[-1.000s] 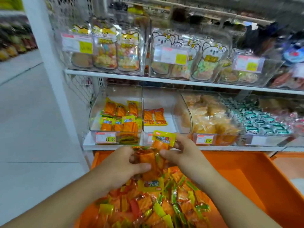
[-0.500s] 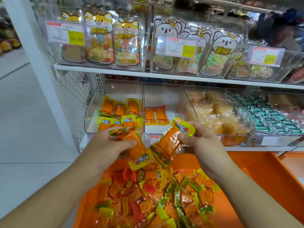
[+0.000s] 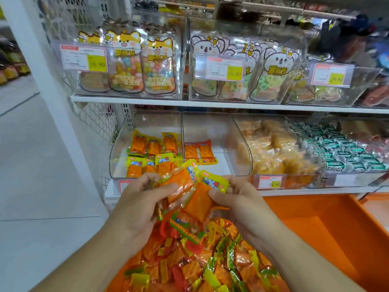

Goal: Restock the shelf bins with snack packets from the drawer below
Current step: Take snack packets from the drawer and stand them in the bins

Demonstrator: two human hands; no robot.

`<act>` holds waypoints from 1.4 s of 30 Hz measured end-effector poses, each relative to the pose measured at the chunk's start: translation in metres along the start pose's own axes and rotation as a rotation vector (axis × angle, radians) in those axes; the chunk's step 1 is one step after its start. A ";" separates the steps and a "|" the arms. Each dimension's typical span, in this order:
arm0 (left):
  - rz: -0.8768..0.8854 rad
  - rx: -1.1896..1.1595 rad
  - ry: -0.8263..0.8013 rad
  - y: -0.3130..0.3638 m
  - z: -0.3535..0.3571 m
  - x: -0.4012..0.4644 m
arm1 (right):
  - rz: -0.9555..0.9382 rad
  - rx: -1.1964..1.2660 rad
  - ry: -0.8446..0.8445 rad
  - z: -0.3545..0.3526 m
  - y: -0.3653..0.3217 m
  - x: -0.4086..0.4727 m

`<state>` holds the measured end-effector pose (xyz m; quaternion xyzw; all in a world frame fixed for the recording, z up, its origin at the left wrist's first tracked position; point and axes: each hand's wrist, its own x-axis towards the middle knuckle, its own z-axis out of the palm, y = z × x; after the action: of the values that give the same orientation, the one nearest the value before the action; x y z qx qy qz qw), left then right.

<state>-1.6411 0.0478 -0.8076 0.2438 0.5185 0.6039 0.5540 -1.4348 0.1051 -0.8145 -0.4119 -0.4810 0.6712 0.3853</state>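
The left hand (image 3: 140,204) and right hand (image 3: 237,202) both grip orange snack packets with yellow tops (image 3: 189,191); the clear plastic shelf bin (image 3: 117,157) lies at 12 o'clock, nearer the left hand.

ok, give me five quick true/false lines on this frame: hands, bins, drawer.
1. Both hands, left hand and right hand, hold orange packets. True.
2. The orange drawer is empty. False: a heap of packets fills its left part.
3. The leftmost lower bin holds yellow-topped orange packets. True.
4. The second lower bin is packed full. False: only two red-topped packets show in it.
5. The held packets are already inside a bin. False: they are in front of the shelf edge, above the drawer.
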 end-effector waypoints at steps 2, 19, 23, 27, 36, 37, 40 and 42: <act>0.001 0.031 -0.042 -0.004 0.004 -0.004 | 0.031 0.025 -0.022 0.008 0.008 -0.001; 0.219 0.847 -0.197 -0.014 0.004 -0.009 | 0.046 0.091 0.170 0.005 0.003 0.006; 0.250 0.929 -0.318 -0.019 0.003 -0.010 | 0.070 0.092 0.244 0.003 0.007 0.010; 0.293 0.952 -0.368 -0.020 0.006 -0.013 | 0.062 0.098 0.216 0.006 0.006 0.011; 0.173 0.819 -0.380 -0.021 0.006 -0.015 | 0.066 0.097 0.254 0.012 0.012 0.012; 0.154 0.775 -0.349 -0.023 0.007 -0.014 | 0.063 0.090 0.266 0.014 0.014 0.011; 0.100 0.665 -0.307 -0.025 0.014 -0.017 | 0.055 0.062 0.300 0.020 0.021 0.012; 0.150 0.717 -0.343 -0.029 0.016 -0.021 | 0.053 0.077 0.311 0.023 0.026 0.012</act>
<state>-1.6094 0.0296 -0.8218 0.5559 0.5770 0.3741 0.4670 -1.4640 0.1023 -0.8368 -0.5083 -0.3786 0.6270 0.4529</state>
